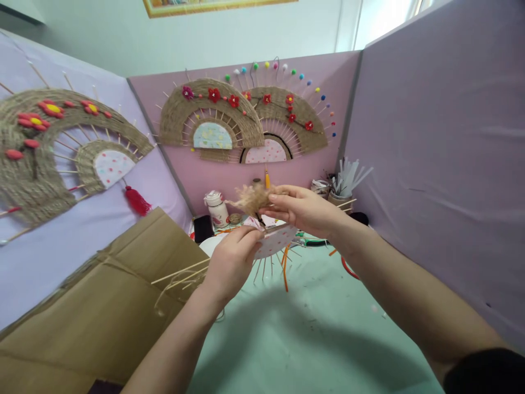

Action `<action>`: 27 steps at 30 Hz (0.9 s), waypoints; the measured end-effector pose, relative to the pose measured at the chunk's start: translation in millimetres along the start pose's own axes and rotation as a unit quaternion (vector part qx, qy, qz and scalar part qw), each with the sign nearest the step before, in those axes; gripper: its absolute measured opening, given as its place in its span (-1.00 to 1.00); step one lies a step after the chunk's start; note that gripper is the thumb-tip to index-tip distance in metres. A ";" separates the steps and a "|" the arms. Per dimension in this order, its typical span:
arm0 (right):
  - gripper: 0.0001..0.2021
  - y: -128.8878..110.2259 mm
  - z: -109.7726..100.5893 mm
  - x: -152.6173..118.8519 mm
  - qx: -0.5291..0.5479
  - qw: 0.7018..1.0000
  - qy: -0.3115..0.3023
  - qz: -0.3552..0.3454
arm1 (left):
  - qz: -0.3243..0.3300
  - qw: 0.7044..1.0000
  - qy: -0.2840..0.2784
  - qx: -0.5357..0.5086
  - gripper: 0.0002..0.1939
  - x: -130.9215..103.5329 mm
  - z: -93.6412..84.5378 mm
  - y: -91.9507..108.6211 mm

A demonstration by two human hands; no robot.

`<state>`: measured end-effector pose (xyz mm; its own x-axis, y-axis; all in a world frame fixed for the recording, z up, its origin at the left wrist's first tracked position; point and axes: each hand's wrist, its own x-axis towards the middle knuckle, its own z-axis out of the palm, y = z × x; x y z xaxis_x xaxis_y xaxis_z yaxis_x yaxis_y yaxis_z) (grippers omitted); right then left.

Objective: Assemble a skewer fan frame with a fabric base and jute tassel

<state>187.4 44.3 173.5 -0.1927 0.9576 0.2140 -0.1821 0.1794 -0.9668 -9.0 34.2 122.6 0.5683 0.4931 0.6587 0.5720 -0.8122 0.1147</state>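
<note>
My left hand (235,257) is closed on the edge of a white half-round piece with pink dots (279,241), held over the table. Thin wooden sticks (180,272) stick out to its left, and more fan out below the piece. My right hand (301,208) pinches a fluffy tan bundle of fibre (252,200) just above the piece's straight edge. Loose twine (162,298) hangs beside my left wrist.
Cardboard (135,246) lies at the left. Behind my hands stand a white bottle (217,209), a dark phone (203,229) and a jar of white strips (342,189). Decorated twine fans (213,109) hang on the pink panel. Red-handled scissors (348,268) lie right.
</note>
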 end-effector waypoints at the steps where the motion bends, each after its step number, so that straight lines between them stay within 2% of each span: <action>1: -0.89 2.3 0.0 1.3 -0.022 1.000 -0.003 -0.009 | -0.001 1.000 0.004 -0.005 -0.84 -0.3 0.1 -0.9; 4: -0.72 7.7 -7.7 -4.3 -0.175 0.980 0.026 -0.089 | -0.003 1.000 0.009 -0.021 -0.84 -1.9 -0.1 -3.1; 6: -0.69 11.9 -18.6 -14.2 -0.326 0.930 0.039 -0.166 | -0.008 0.999 0.011 -0.030 -0.85 -3.4 -0.5 -4.1; 8: -0.73 18.0 -31.1 -25.2 -0.450 0.869 0.016 -0.204 | -0.016 0.999 0.007 -0.041 -0.86 -4.2 -0.8 -4.4; 10: -0.75 25.9 -41.8 -33.8 -0.524 0.824 -0.005 -0.214 | -0.024 0.998 0.003 -0.049 -0.86 -3.7 -0.7 -3.7; 12: -0.80 34.1 -48.6 -38.1 -0.556 0.799 -0.003 -0.230 | -0.030 0.998 0.001 -0.053 -0.87 -1.7 -0.2 -1.9; 15: -0.90 42.9 -51.9 -38.3 -0.560 0.788 0.017 -0.256 | -0.045 0.998 -0.005 -0.048 -0.89 3.2 0.6 1.5; 20: -0.93 45.4 -50.4 -37.8 -0.548 0.795 0.023 -0.261 | -0.085 0.996 -0.003 -0.033 -0.90 10.6 -0.1 5.2; 27: -0.92 44.1 -52.4 -43.8 -0.540 0.800 0.026 -0.262 | -0.074 0.997 -0.014 -0.007 -0.84 16.6 -0.3 7.5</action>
<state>238.3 22.1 114.2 -0.3176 0.6906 0.6497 0.7190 0.6221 -0.3099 4.6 36.2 134.7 0.4946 0.6167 0.6124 0.6431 -0.7337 0.2194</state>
